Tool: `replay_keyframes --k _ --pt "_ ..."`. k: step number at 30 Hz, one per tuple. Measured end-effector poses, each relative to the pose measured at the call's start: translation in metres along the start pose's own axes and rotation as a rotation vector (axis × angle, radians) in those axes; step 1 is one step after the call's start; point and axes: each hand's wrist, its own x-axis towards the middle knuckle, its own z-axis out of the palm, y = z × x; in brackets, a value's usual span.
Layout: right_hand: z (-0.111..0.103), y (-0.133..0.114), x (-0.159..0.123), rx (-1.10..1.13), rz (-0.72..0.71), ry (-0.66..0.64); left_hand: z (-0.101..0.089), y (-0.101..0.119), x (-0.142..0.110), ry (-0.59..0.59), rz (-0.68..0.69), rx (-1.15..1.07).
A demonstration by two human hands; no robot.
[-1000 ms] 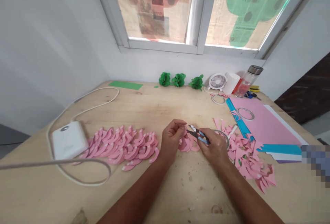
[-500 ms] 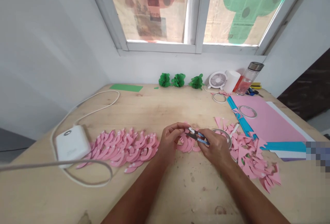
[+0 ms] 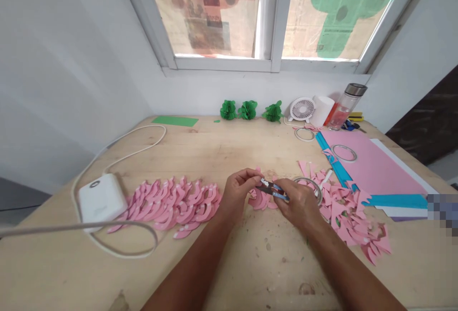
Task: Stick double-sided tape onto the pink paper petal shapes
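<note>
My right hand (image 3: 299, 202) is closed round the handles of a pair of scissors (image 3: 265, 189) with blue-grey grips and dark blades pointing left. The blades look nearly together. Between the thumb and fingers of my left hand (image 3: 240, 188) a small white strip (image 3: 264, 182), perhaps tape, is pinched right at the blades. Curved pink paper pieces (image 3: 261, 201) lie on the table beneath the hands. To the left, many more pink arcs with white ends (image 3: 179, 206) are spread in overlapping rows.
Pink paper scraps (image 3: 345, 211) and a tape ring (image 3: 315, 188) lie to the right. Beyond are pink sheets (image 3: 372, 163) and blue strips (image 3: 397, 202). A white box (image 3: 102, 200) with a looping cable stands left. Green paper ornaments (image 3: 247, 110), a small fan (image 3: 302, 109) and a bottle (image 3: 345, 108) line the back.
The scissor blades have come closer together at the white strip. Both hands stay in almost the same place; the view has shifted slightly.
</note>
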Motion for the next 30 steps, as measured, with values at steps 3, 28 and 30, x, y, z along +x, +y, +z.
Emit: replay_keyframes --k 3,28,30 --pt "-0.0009 -0.0005 0.0004 -0.025 0.004 -0.012 -0.001 -0.0013 0.001 0.012 -0.006 0.03" --pt "0.0004 0.0032 -0.0001 -0.133 0.015 -0.074 -0.0091 -0.0009 0.0014 -0.056 0.153 0.382" --pt "0.0006 0.0032 -0.0001 -0.139 0.028 -0.086 -0.0095 -0.0022 0.0013 -0.078 0.161 0.374"
